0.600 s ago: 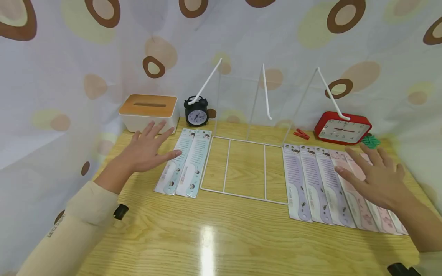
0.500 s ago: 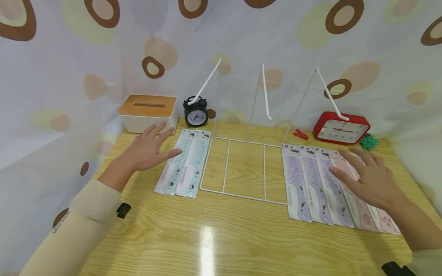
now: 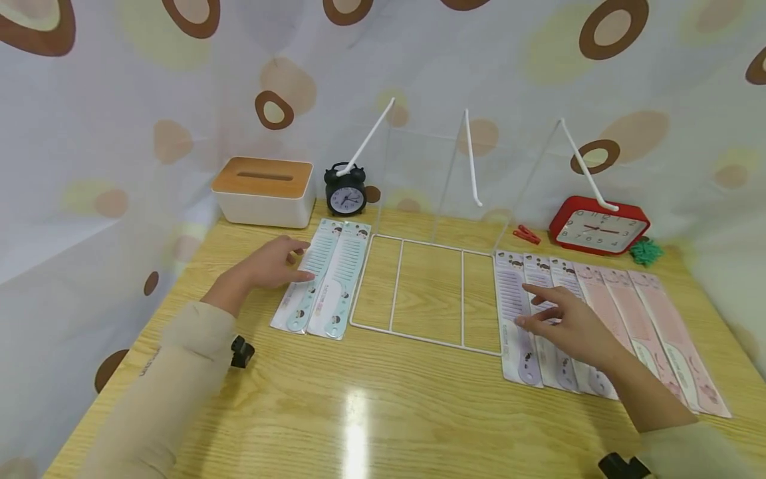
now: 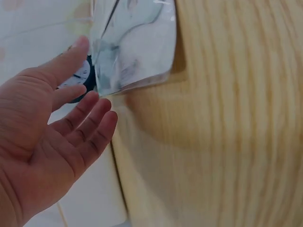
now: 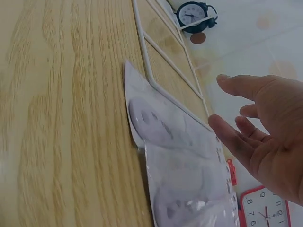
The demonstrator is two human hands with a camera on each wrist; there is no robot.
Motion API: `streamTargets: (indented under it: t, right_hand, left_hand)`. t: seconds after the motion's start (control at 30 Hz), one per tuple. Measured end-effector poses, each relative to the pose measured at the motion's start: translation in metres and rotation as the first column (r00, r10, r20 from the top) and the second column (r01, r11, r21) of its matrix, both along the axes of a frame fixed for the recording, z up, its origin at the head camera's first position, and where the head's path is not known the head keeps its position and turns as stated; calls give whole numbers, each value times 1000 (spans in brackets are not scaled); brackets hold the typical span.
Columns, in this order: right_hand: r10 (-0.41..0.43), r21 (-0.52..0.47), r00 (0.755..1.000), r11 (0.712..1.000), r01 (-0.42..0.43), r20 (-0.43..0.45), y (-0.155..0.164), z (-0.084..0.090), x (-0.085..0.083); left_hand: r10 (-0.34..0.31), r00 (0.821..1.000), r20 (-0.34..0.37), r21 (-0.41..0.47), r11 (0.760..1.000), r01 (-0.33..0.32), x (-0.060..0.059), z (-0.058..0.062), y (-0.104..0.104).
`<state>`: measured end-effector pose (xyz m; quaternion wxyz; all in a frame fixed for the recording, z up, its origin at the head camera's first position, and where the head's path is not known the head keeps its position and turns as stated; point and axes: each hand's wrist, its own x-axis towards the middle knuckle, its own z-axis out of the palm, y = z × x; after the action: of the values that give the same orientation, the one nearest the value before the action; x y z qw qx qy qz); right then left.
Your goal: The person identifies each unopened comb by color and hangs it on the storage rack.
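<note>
A light wooden table [image 3: 371, 406] bears a white wire display rack [image 3: 426, 286] with three sloping hooks. Left of it lie two pale-blue packaged combs [image 3: 323, 283]; right of it, three lilac packaged combs [image 3: 538, 313] and three pink ones [image 3: 646, 326]. The step in hand looks like reaching to pick up. The left hand [image 3: 272, 266], fingers relaxed, touches the blue pack's edge; the right hand [image 3: 568, 322], fingers spread, hovers over the lilac packs. Next calls for a pinch grip.
</note>
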<state>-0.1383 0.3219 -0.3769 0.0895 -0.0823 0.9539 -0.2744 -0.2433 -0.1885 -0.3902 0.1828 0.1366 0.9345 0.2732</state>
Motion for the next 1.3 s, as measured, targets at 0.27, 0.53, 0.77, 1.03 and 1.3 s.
streamTargets:
  t: [0.27,0.53,0.77,1.03,1.3]
  right_hand:
    - [64,-284,997,958,-47,51,-26,-26,-7]
    - [25,-317,996,948,2,80,-31,-41,-5]
    - [17,-286,992,958,19,122,-22,-44,2]
    - [42,-293,989,956,2,145,-20,-43,1]
    - [57,-353,983,935,9,176,-15,-46,1]
  left_hand:
    - [108,993,43,80,991,-111,-2,-11,3]
    - [176,980,99,46,982,-181,3,-9,10]
    - [280,945,168,19,958,-287,6,-5,18]
    - [379,903,202,-19,923,-384,7,-4,16]
    - [358,916,181,-10,932,-362,3,-8,7]
